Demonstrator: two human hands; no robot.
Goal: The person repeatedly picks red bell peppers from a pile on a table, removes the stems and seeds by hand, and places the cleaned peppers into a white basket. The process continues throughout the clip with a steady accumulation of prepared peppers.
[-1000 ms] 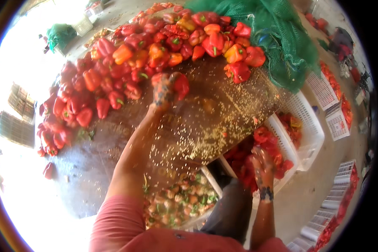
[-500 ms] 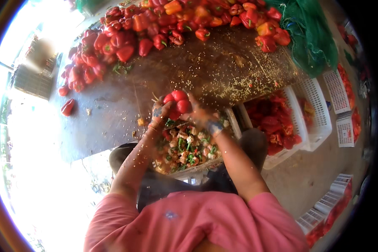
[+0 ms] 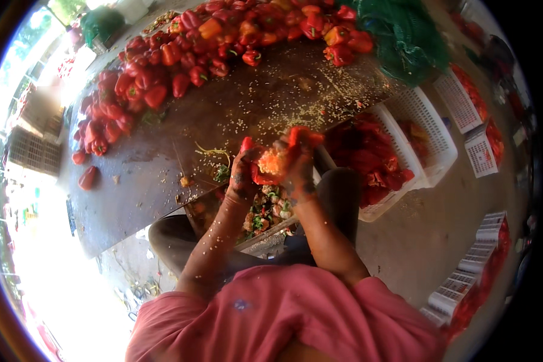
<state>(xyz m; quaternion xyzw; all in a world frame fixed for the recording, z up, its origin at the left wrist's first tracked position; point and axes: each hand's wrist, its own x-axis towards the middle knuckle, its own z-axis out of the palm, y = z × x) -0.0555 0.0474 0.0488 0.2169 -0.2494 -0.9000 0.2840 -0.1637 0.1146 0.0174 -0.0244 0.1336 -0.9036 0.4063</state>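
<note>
A red bell pepper [image 3: 260,176] is torn apart between my hands above the table's near edge. Its pale orange seed core [image 3: 273,161] is exposed in the middle. My left hand [image 3: 242,174] is closed round the left part, with a bit of red showing above the fingers. My right hand [image 3: 297,175], partly blurred, grips the other side, and a red pepper piece [image 3: 305,136] sticks out over its fingers. Beneath my hands is a box of pepper cores and green stems [image 3: 264,212], partly hidden by my forearms.
Whole red peppers [image 3: 157,66] are heaped along the far side of the brown table [image 3: 157,199], with seeds scattered on it. Green netting [image 3: 398,36] lies at the far right. A white crate [image 3: 398,139] of opened red peppers stands by my right knee; more crates [image 3: 481,151] line the floor.
The red pepper was whole and is now broken open, showing its core. My hands have turned and drawn the parts sideways. The whole view has shifted.
</note>
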